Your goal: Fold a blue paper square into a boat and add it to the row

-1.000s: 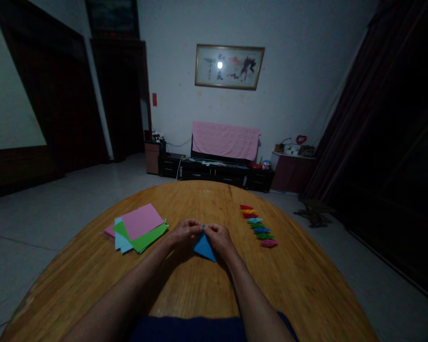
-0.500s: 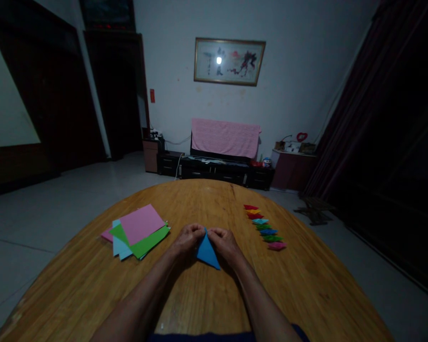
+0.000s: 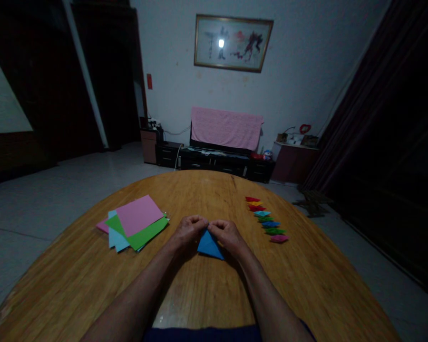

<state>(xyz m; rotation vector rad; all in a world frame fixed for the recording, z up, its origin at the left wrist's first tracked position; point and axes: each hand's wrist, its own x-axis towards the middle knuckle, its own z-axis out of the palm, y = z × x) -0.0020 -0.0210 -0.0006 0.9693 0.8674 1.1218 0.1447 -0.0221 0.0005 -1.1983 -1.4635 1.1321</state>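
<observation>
Fingers of left hand (image 3: 189,232) and right hand (image 3: 228,236) closed, pinching blue paper triangle (image 3: 209,246); row of folded multicoloured paper pieces (image 3: 266,219) at 2 o'clock, flat coloured paper sheets (image 3: 135,221) at 10 o'clock.

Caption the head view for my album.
Left hand and right hand pinch a folded blue paper triangle on an oval wooden table between coloured paper sheets and folded paper pieces.

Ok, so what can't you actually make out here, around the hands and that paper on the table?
All in the head view:
- Top corner of the blue paper triangle: hidden by the left hand and right hand.
- Row of small folded paper pieces: too small and dim to show their folds.
- Lower sheets of the coloured paper stack: covered by upper sheets, so uncountable.
</observation>
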